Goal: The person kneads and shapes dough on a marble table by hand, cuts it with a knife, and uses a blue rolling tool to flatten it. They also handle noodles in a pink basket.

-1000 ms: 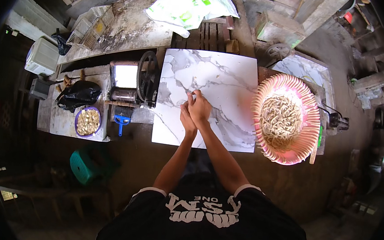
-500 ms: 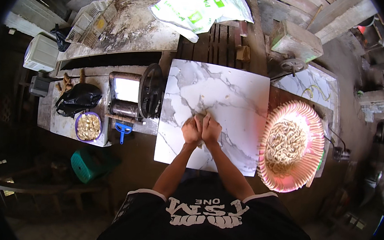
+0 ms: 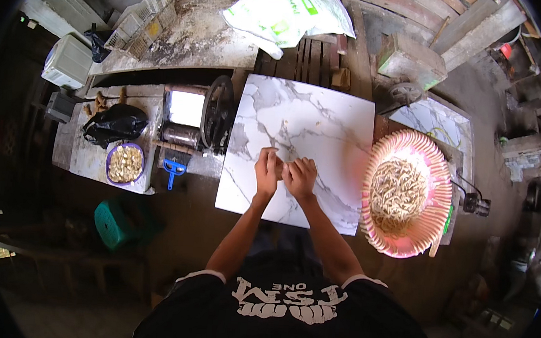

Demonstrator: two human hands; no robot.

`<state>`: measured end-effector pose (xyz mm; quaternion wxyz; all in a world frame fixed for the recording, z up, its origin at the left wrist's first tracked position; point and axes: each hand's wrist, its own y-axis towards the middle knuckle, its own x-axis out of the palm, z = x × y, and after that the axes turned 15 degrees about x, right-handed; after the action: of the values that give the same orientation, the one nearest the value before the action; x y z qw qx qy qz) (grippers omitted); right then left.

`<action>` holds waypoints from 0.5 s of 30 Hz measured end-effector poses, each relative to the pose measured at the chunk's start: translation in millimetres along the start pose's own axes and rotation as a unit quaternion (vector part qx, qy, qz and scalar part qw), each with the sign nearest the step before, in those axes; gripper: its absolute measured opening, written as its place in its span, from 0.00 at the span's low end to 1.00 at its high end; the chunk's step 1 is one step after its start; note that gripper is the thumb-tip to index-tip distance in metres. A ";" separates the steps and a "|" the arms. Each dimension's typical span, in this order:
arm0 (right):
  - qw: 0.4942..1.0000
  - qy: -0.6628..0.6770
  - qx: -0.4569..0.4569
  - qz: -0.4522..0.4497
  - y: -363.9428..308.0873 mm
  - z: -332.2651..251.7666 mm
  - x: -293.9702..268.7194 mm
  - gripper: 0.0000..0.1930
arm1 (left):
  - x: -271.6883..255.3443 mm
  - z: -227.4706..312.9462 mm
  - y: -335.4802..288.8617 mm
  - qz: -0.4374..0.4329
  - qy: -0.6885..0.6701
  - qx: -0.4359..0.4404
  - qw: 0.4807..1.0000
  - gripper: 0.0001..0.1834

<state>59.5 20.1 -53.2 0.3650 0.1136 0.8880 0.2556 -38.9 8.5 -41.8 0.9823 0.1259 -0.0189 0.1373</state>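
Over the white marbled board, my left hand and my right hand are close together, fingers curled inward. A small brownish lump seems to sit between them, mostly hidden by the fingers, so I cannot make out what it is. A few tiny crumbs lie on the board beyond my hands. To the right, a pink fluted basket holds many short pale twisted pieces.
Left of the board stands a hand-cranked roller machine with a black wheel. Near it are a blue scraper, a purple bowl of pale chunks and a black plastic bag. A white sack lies at the back.
My hands were clasped together with a brownish-grey strip showing at their edges. Now they are slightly apart, and the strip no longer sticks out. The whole view has shifted a little.
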 end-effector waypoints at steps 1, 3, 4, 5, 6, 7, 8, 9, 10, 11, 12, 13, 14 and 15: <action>1.000 0.005 0.002 -0.026 -5.5 -1.8 -1.4 0.12 | -2.5 -17.4 2.4 -0.083 0.160 0.164 0.970 0.13; 0.990 0.053 0.131 -0.002 -5.7 -0.7 2.2 0.08 | 0.2 -35.4 11.5 -0.095 0.286 0.330 0.895 0.14; 0.971 0.112 0.208 0.026 -2.5 -0.4 5.7 0.07 | 6.8 -31.4 14.0 -0.091 0.258 0.321 0.907 0.15; 0.976 0.067 0.205 0.022 -2.3 0.6 3.9 0.07 | 9.2 -25.8 10.7 -0.126 0.228 0.248 0.933 0.15; 0.980 0.024 0.198 0.019 -0.2 1.8 3.5 0.07 | 11.3 -20.0 9.5 -0.153 0.202 0.171 0.952 0.15; 0.981 -0.018 0.191 0.015 2.0 1.0 4.7 0.09 | 11.4 -10.8 9.4 -0.175 0.183 0.093 0.963 0.16; 0.979 -0.068 0.194 -0.011 -3.4 -2.2 4.9 0.10 | 9.5 -13.7 5.7 -0.174 0.207 0.094 0.958 0.16; 0.973 -0.118 0.196 -0.037 -8.3 -4.4 5.1 0.10 | 7.6 -18.3 2.1 -0.174 0.231 0.095 0.953 0.16; 0.969 -0.119 0.212 -0.032 -11.1 -2.5 5.8 0.14 | 9.3 -23.8 1.3 -0.162 0.243 0.141 0.946 0.17; 0.967 -0.116 0.223 -0.026 -14.8 -2.1 7.3 0.13 | 9.1 -28.2 -1.3 -0.150 0.259 0.185 0.936 0.18; 0.965 -0.114 0.235 -0.021 -18.9 -2.3 9.3 0.12 | 8.3 -32.2 -4.9 -0.137 0.224 0.182 0.948 0.18; 0.962 -0.113 0.248 -0.016 -22.1 -2.7 9.5 0.12 | 8.3 -30.6 -7.4 -0.126 0.189 0.176 0.958 0.19; 0.969 -0.113 0.218 -0.004 -24.1 -2.4 8.8 0.11 | 6.3 -32.3 -10.2 -0.116 0.204 0.185 0.954 0.19; 0.969 -0.108 0.223 -0.006 -27.7 -2.4 7.9 0.11 | 5.4 -34.7 -14.7 -0.116 0.215 0.177 0.953 0.19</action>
<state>51.8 -1.1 -71.2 0.4258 0.2135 0.8786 0.0347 -29.5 5.0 -78.6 0.9342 0.2668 0.2321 0.0476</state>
